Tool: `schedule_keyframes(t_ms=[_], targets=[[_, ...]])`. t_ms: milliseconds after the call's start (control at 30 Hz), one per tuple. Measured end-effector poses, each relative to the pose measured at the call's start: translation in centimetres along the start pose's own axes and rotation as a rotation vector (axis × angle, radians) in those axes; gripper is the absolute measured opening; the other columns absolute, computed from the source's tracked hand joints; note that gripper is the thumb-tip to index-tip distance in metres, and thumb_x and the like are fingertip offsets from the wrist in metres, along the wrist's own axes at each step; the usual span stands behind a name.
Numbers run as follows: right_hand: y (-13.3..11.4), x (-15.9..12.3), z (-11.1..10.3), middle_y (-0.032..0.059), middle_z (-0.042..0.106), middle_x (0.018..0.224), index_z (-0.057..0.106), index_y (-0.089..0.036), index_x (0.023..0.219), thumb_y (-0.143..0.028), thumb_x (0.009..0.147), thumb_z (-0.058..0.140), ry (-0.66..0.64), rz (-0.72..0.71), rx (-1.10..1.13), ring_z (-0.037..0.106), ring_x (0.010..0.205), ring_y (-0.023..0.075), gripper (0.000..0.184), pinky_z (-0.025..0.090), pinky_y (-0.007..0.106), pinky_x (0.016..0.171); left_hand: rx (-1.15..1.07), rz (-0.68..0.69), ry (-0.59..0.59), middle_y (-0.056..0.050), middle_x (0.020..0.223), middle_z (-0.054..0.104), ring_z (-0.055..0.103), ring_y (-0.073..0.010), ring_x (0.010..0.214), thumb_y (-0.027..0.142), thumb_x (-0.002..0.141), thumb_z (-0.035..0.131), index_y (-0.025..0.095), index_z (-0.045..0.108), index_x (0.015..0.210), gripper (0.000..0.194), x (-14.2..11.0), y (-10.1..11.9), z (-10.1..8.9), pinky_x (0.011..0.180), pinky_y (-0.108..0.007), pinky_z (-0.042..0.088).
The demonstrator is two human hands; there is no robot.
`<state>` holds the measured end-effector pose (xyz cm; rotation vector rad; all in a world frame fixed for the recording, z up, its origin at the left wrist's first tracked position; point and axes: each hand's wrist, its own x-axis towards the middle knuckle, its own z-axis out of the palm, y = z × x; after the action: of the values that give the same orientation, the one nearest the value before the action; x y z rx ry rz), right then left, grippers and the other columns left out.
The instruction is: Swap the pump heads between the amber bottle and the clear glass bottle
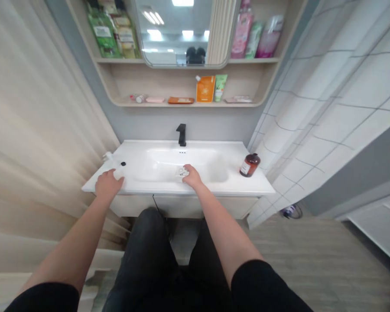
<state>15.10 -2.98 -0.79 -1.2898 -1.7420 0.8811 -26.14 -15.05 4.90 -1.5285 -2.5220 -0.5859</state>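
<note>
While both bare hands rest at the near edge of the basin, the scene opens on the left with a beige pleated curtain (35,130), hanging close beside the glossy white ceramic surface (156,184). Near that surface's far-left corner stand a small white plastic pump top (108,157) and a round black knob (123,164). The left hand (108,184) is released, lying open and palm down on the near-left edge, holding nothing. Beyond the basin's middle rises a matte black angular faucet (181,134). The right hand (192,177) sits at the basin's near-right lip with its fingers curled down onto a small, clear, crinkled plastic item (182,172), though how firmly they hold it cannot be told. Further right, an amber glass bottle with a black cap (249,165) stands apart from both hands.

A wet, glossy surface could let the clear plastic item slip into the basin, where its transparency would make it hard to spot. A careless reach to the right could tip the amber glass bottle, and its narrow base leaves little margin if bumped.
</note>
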Motion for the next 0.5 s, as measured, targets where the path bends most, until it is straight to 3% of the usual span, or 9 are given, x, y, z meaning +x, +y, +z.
schedule_keyframes(t_ms=[67,200,333,400,500], targets=[[0.1,0.0,-0.1,0.0031,0.073,0.128,0.07,-0.027,0.128,-0.012,0.053,0.075,-0.007,-0.001,0.028,0.071,0.121,0.0306,0.077,0.058,0.045,0.114,0.049,0.042,-0.019,-0.028,0.145,0.069,0.062,-0.0489,0.137,0.045,0.097,0.067,0.011,0.065,0.153,0.066,0.1,-0.2,0.3,0.113,-0.057,0.052],[0.2,0.0,-0.2,0.0023,0.074,0.127,0.07,-0.028,0.128,-0.013,0.052,0.076,-0.011,0.001,0.054,0.071,0.121,0.0308,0.077,0.058,0.046,0.112,0.105,0.113,0.072,-0.024,0.144,0.07,0.061,-0.0442,0.137,0.038,0.098,0.063,0.013,0.071,0.143,0.053,0.1,-1.1,0.2,0.117,-0.053,0.05],[0.0,-0.1,-0.3,0.0023,0.074,0.126,0.071,-0.027,0.127,-0.014,0.052,0.077,-0.019,-0.001,0.065,0.071,0.118,0.0301,0.076,0.057,0.047,0.113,0.17,0.024,0.193,-0.024,0.141,0.07,0.062,-0.0428,0.134,0.038,0.098,0.063,0.01,0.065,0.145,0.054,0.6,-3.2,-0.4,0.117,-0.053,0.048],[-0.2,-0.2,-0.4,0.0024,0.074,0.126,0.071,-0.027,0.127,-0.013,0.052,0.078,-0.018,0.007,0.068,0.071,0.117,0.0299,0.077,0.057,0.046,0.113,0.176,-0.023,0.154,-0.025,0.141,0.07,0.064,-0.0418,0.132,0.04,0.098,0.065,0.007,0.061,0.148,0.06,1.1,-4.2,-0.4,0.114,-0.051,0.05],[-0.4,-0.2,-0.5,0.0028,0.074,0.125,0.071,-0.026,0.128,-0.013,0.051,0.079,-0.01,0.016,0.068,0.071,0.118,0.0299,0.078,0.057,0.046,0.113,0.128,-0.061,-0.012,-0.025,0.136,0.073,0.069,-0.038,0.122,0.04,0.096,0.068,0.007,0.061,0.148,0.062,2.0,-5.2,-0.1,0.105,-0.045,0.054]])
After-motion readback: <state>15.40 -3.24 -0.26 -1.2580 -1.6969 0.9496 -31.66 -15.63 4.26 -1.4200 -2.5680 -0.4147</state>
